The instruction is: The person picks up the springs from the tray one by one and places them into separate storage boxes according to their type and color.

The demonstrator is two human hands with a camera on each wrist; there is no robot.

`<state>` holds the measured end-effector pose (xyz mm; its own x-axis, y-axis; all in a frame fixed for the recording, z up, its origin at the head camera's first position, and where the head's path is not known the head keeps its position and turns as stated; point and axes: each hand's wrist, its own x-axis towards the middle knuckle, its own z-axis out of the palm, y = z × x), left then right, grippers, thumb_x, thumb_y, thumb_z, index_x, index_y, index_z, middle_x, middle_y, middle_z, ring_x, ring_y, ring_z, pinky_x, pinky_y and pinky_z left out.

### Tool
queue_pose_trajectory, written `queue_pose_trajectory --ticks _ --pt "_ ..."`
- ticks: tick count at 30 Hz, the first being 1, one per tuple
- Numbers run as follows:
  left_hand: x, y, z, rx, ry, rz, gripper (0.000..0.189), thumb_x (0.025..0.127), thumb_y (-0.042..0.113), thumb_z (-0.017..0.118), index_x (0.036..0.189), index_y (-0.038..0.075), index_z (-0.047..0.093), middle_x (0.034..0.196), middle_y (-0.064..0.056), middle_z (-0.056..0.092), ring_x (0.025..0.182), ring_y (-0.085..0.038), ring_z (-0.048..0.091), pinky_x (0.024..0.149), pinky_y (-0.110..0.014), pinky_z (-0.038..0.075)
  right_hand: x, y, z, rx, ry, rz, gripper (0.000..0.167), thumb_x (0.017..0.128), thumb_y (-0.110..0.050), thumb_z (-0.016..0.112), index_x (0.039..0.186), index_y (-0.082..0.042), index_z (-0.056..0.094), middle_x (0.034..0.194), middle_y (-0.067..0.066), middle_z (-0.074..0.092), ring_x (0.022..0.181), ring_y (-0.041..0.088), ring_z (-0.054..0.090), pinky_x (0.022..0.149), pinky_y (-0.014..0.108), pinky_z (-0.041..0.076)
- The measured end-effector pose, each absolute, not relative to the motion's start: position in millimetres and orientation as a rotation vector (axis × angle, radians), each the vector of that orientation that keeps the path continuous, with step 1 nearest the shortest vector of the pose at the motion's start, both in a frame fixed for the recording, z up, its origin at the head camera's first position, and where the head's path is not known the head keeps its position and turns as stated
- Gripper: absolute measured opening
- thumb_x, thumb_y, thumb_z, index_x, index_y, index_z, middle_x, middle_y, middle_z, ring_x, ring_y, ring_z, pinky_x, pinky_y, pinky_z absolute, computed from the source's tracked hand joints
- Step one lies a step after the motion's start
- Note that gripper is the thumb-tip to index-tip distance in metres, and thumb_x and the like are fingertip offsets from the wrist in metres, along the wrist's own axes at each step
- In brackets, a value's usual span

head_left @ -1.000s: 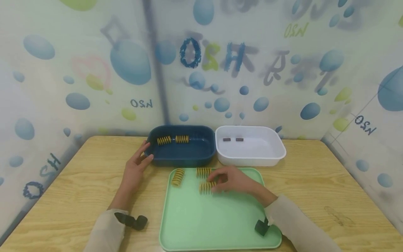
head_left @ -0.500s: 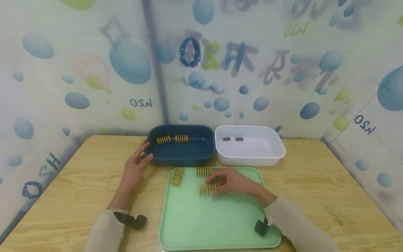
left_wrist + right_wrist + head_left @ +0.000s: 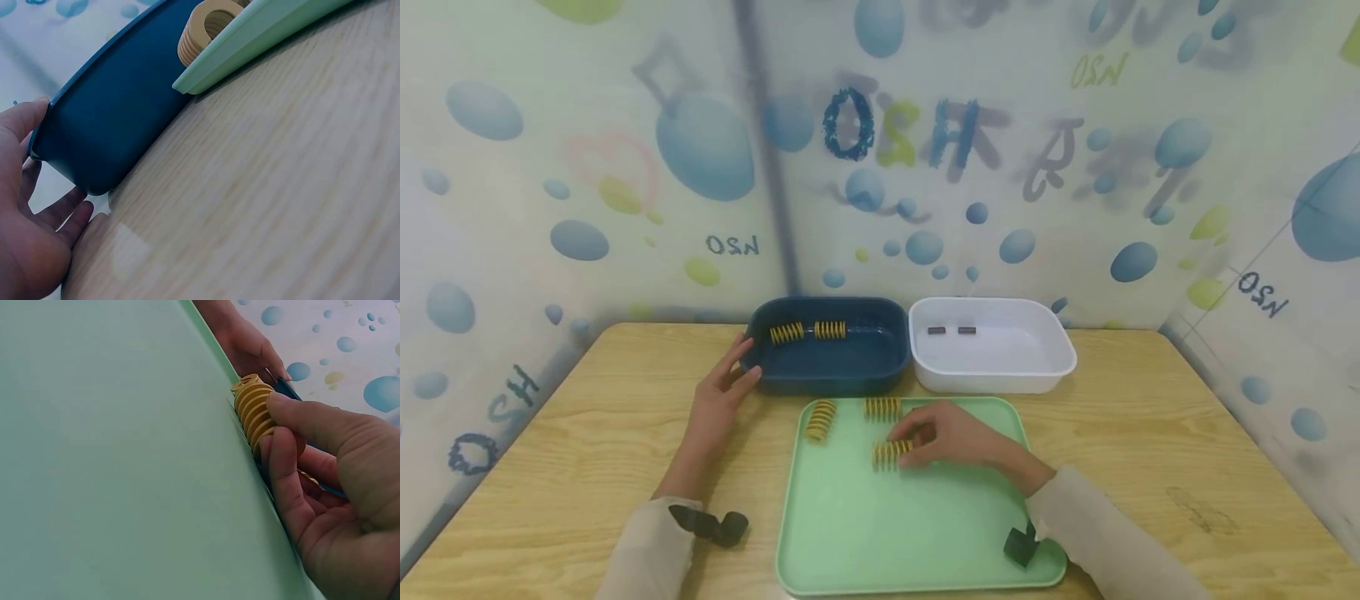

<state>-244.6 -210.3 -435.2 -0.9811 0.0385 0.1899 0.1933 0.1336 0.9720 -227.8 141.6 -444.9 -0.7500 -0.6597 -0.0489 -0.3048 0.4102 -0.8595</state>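
My right hand (image 3: 958, 435) pinches the right end of a yellow coil spring (image 3: 891, 455) lying on the green tray (image 3: 880, 533). In the right wrist view the thumb is against the coils of this spring (image 3: 255, 412), with curled fingers below it. Just behind lies a second spring (image 3: 882, 408), and a third spring (image 3: 821, 421) lies slanted at the tray's back left corner. My left hand (image 3: 718, 404) rests at the left end of the dark blue container (image 3: 827, 386). Its thumb touches the rim and the other fingers lie loosely along the outside, as the left wrist view shows.
Inside the blue container lie two more yellow springs, one (image 3: 787, 333) beside the other (image 3: 831, 331). A white container (image 3: 992, 383) stands against its right side, with two small dark cylinders (image 3: 967, 331) in it. A patterned wall (image 3: 1037, 208) rises behind the wooden table (image 3: 1150, 433).
My right hand's fingertips have shifted slightly and drawn in on the right end of the near spring. The left hand has stayed at the blue container. The head view has shifted a little.
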Motion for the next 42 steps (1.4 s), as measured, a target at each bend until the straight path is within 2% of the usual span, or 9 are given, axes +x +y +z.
queue_pose_trajectory --ticks 8,17,22,26,30,35,39,42 --pt "-254.7 -215.5 -451.5 -0.214 -2.308 -1.943 0.056 0.098 0.024 0.057 0.149 0.014 0.036 0.158 0.006 0.019 0.136 -0.033 0.031 0.090 -0.007 0.036 -225.2 140.5 -444.7 -0.792 2.331 -1.263 0.028 0.078 -0.021 0.081 0.105 -0.020 0.072 0.083 -0.006 0.066 0.071 0.011 0.058 0.063 0.024 0.048" --pt "-253.2 -214.8 -449.9 -0.224 -2.294 -1.923 0.056 0.097 0.023 0.058 0.148 0.012 0.037 0.158 0.004 0.020 0.135 -0.034 0.033 0.090 -0.007 0.036 -211.8 134.9 -415.5 -0.804 2.316 -1.305 0.028 0.080 -0.012 0.078 0.107 -0.006 0.071 0.083 0.001 0.066 0.069 0.014 0.057 0.061 0.023 0.048" --pt "-250.2 -212.7 -443.4 -0.209 -2.309 -1.936 0.055 0.097 0.022 0.058 0.148 0.011 0.037 0.158 0.003 0.020 0.136 -0.033 0.030 0.091 -0.007 0.035 -215.8 136.3 -419.4 -0.836 2.331 -1.314 0.028 0.081 -0.015 0.078 0.108 -0.009 0.072 0.081 0.002 0.066 0.067 0.014 0.057 0.056 0.023 0.047" --pt "-243.4 -208.9 -431.7 -0.214 -2.293 -1.955 0.055 0.098 0.017 0.057 0.147 0.004 0.036 0.158 -0.004 0.019 0.135 -0.037 0.031 0.089 -0.006 0.036 -225.5 136.4 -423.0 -0.848 2.363 -1.303 0.030 0.081 -0.022 0.078 0.109 -0.015 0.072 0.078 0.000 0.064 0.066 0.013 0.056 0.054 0.024 0.045" --pt "-238.0 -206.8 -424.6 -0.210 -2.295 -1.948 0.053 0.098 0.014 0.056 0.146 0.001 0.036 0.158 -0.007 0.019 0.135 -0.037 0.031 0.089 -0.005 0.036 -234.4 131.9 -414.7 -0.897 2.366 -1.331 0.029 0.082 -0.023 0.078 0.109 -0.016 0.072 0.080 -0.001 0.065 0.068 0.014 0.056 0.058 0.025 0.047" --pt "-237.4 -206.6 -424.0 -0.213 -2.288 -1.965 0.054 0.098 0.016 0.056 0.146 0.001 0.036 0.158 -0.007 0.018 0.136 -0.036 0.029 0.089 -0.006 0.036 -243.1 122.6 -402.1 -0.947 2.344 -1.387 0.030 0.082 -0.022 0.077 0.110 -0.014 0.072 0.092 -0.001 0.068 0.075 0.017 0.060 0.070 0.030 0.053" --pt "-238.2 -207.1 -425.5 -0.219 -2.281 -1.975 0.054 0.098 0.015 0.056 0.146 0.001 0.035 0.158 -0.008 0.018 0.136 -0.037 0.028 0.089 -0.006 0.036 -249.6 112.1 -395.1 -0.949 2.343 -1.386 0.034 0.083 -0.026 0.076 0.113 -0.012 0.071 0.097 -0.001 0.068 0.078 0.016 0.060 0.071 0.032 0.052" --pt "-238.4 -207.0 -425.3 -0.223 -2.281 -1.970 0.053 0.098 0.014 0.056 0.146 0.001 0.036 0.158 -0.008 0.018 0.137 -0.036 0.028 0.089 -0.006 0.036 -255.4 103.5 -391.1 -0.934 2.366 -1.376 0.034 0.083 -0.030 0.076 0.113 -0.015 0.071 0.100 -0.003 0.069 0.081 0.015 0.060 0.073 0.031 0.052"
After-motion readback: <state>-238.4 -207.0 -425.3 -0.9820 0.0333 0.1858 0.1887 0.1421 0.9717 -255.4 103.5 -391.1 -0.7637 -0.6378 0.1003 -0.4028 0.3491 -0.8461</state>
